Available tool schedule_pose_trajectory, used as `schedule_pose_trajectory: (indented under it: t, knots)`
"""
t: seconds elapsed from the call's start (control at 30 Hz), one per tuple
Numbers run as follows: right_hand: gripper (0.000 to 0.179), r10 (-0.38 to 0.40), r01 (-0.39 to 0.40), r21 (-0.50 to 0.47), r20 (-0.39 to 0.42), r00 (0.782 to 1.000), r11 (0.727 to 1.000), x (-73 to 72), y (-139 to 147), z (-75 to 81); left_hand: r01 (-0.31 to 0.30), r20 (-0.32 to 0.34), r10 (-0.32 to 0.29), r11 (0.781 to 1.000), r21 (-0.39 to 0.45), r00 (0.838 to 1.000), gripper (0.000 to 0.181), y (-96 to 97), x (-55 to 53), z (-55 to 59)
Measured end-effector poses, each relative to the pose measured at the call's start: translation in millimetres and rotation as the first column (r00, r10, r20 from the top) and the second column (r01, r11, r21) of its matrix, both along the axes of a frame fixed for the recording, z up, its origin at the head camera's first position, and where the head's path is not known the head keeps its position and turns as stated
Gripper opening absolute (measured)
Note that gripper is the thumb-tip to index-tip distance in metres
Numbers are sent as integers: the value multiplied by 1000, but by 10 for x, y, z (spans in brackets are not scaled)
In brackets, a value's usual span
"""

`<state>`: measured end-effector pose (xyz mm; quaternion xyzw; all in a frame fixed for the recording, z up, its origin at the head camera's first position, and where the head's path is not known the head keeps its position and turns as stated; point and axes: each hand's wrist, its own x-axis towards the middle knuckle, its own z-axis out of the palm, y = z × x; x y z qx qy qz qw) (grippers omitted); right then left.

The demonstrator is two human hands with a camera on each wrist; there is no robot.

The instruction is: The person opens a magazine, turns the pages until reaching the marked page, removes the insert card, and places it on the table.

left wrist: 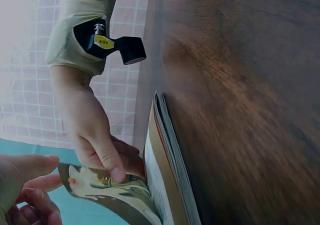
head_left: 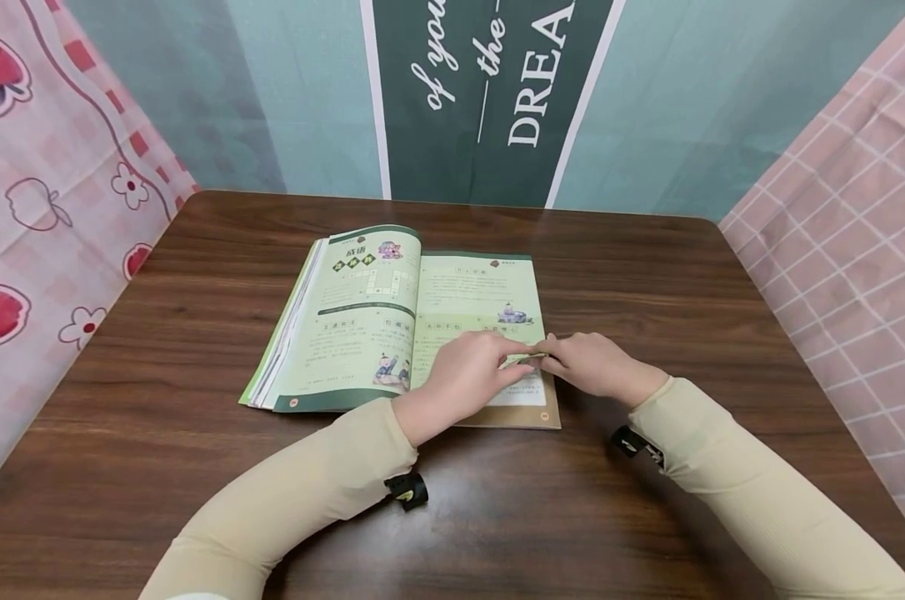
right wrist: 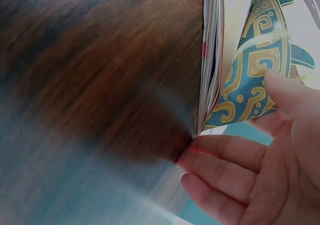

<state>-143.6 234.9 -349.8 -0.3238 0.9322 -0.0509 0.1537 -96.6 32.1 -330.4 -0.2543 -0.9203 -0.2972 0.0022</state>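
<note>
An open book [head_left: 340, 333] with printed pages lies on the table, its right-hand pages partly under the hands. My right hand [head_left: 591, 362] pinches a lifted page at the book's right edge. In the right wrist view, the right thumb presses the page's blue and gold pattern [right wrist: 260, 60], with a finger behind the sheet. My left hand [head_left: 467, 375] reaches over the right-hand page. In the left wrist view, the left hand [left wrist: 30, 190] has its thumb and index finger apart at the curved corner of the lifted page [left wrist: 90, 182]; its other fingers are curled.
The brown wooden table [head_left: 160, 400] extends around the book. A blue-green cloth with lettering [head_left: 490, 100] hangs behind it. Patterned pink cloth [head_left: 47, 208] hangs on the left, and pink checked cloth [head_left: 850, 208] on the right.
</note>
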Motion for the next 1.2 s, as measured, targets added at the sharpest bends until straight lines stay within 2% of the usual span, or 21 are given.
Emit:
schedule_pose_trajectory:
  t: [0.2,0.37,0.5,0.67,0.8,0.93,1.03,1.2]
  knots:
    - [32,-2,2,7,-48,999,1000,8,-1,-4,-15,-52,14,999,-33,999,23,112,-34,-17]
    - [39,-13,13,-8,-64,998,1000,6,1,-19,-62,-85,56,995,-76,995,17,142,-64,-8]
    - [53,-29,28,-9,-64,998,1000,-12,36,-25,-104,-103,96,991,-80,990,15,103,-86,-6]
    - [79,-47,47,5,-1,999,999,-21,83,-12,-144,-129,134,987,-72,983,14,-2,-99,11]
    - [98,-73,73,3,22,997,997,-12,89,-3,-171,-166,161,984,-47,973,14,-117,-105,56]
    - [108,-83,83,-14,40,996,996,12,87,-20,-207,-200,196,978,-37,960,13,-296,-92,101]
    - [111,-82,83,-7,69,994,997,40,99,-36,-255,-217,242,967,-30,946,13,-493,-71,136]
    - [105,-28,27,32,48,998,999,82,133,-49,-332,-235,323,943,1,917,12,-903,6,184]
